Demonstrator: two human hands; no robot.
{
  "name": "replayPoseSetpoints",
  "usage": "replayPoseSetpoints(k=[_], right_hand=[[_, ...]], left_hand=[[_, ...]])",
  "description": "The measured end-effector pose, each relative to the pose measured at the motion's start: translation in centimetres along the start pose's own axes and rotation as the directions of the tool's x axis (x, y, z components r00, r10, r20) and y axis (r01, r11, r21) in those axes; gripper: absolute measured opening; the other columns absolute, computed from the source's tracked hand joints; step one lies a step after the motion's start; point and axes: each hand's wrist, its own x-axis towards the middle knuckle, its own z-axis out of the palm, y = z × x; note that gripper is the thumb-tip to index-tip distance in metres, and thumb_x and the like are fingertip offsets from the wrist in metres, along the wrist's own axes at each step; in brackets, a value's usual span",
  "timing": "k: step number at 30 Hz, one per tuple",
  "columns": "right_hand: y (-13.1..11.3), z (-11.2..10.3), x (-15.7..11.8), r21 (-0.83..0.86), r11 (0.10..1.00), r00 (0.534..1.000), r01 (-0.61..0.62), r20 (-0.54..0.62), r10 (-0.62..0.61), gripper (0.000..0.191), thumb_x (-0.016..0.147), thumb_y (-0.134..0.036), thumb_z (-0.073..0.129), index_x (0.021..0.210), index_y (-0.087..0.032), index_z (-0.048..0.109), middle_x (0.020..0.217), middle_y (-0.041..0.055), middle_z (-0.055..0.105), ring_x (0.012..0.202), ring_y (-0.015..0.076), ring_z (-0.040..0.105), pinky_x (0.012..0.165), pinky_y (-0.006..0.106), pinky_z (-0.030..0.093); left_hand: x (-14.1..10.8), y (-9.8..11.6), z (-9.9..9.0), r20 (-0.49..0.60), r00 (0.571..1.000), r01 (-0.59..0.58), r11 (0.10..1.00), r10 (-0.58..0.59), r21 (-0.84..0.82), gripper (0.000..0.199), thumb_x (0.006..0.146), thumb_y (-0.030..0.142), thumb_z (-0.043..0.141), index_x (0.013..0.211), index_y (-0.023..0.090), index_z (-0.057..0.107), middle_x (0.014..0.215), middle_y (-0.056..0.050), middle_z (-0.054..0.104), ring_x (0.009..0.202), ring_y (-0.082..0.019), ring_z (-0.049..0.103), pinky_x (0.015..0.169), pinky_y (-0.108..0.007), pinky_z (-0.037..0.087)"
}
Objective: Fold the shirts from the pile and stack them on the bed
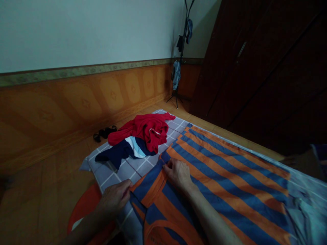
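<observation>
An orange and blue striped shirt lies spread over the bed, its neckline towards me at the bottom of the view. My left hand is closed, pinching the end of the near sleeve. Farther along, my right hand grips the shirt's edge by the sleeve, fingertips pressed together on the fabric. A crumpled red garment rests just beyond both hands. Partly under it is a navy, white and light blue garment.
A grey checked sheet covers the bed. Beside my left arm stands a red-orange stool. Dark shoes sit on the floor by the wall. A coat rack stands in the corner, next to a dark wardrobe. Pale cloth lies at right.
</observation>
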Motion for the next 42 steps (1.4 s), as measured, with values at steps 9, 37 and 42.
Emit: replayPoseSetpoints(k=[9, 37, 42], right_hand=[[0.1, 1.0, -0.2, -0.135, 0.978, 0.98, 0.16, -0.1, -0.175, 0.015, 0.087, -0.031, 0.053, 0.081, -0.02, 0.06, 0.085, 0.0033, 0.066, 0.076, 0.0163, 0.062, 0.056, 0.026, 0.03], [1.2, 1.6, 0.6, -0.045, 0.868, 0.86, 0.494, -0.126, -0.495, 0.039, 0.087, -0.023, 0.052, 0.125, -0.022, 0.055, 0.144, 0.0095, 0.037, 0.132, 0.0287, 0.029, 0.105, 0.044, 0.031], [1.3, 1.6, 0.7, -0.07, 0.875, 0.874, 0.48, -0.055, -0.484, 0.043, 0.091, -0.035, 0.047, 0.132, -0.022, 0.051, 0.143, 0.0135, 0.039, 0.133, 0.0306, 0.029, 0.107, 0.047, 0.027]], left_hand=[[0.4, 1.9, -2.7, 0.004, 0.986, -0.167, 0.982, 0.167, 0.089, 0.028, 0.081, 0.011, 0.037, 0.099, 0.02, 0.056, 0.102, -0.006, 0.059, 0.096, -0.02, 0.056, 0.082, -0.032, 0.042], [3.0, 1.7, -2.0, 0.154, 0.985, 0.081, 0.997, -0.083, 0.022, 0.021, 0.089, 0.031, 0.039, 0.074, 0.02, 0.047, 0.069, 0.001, 0.061, 0.069, -0.016, 0.059, 0.06, -0.024, 0.035], [2.9, 2.5, -2.4, 0.026, 1.0, -0.021, 0.992, 0.018, 0.128, 0.015, 0.089, 0.027, 0.043, 0.085, 0.019, 0.055, 0.086, -0.003, 0.063, 0.083, -0.02, 0.06, 0.072, -0.03, 0.043]])
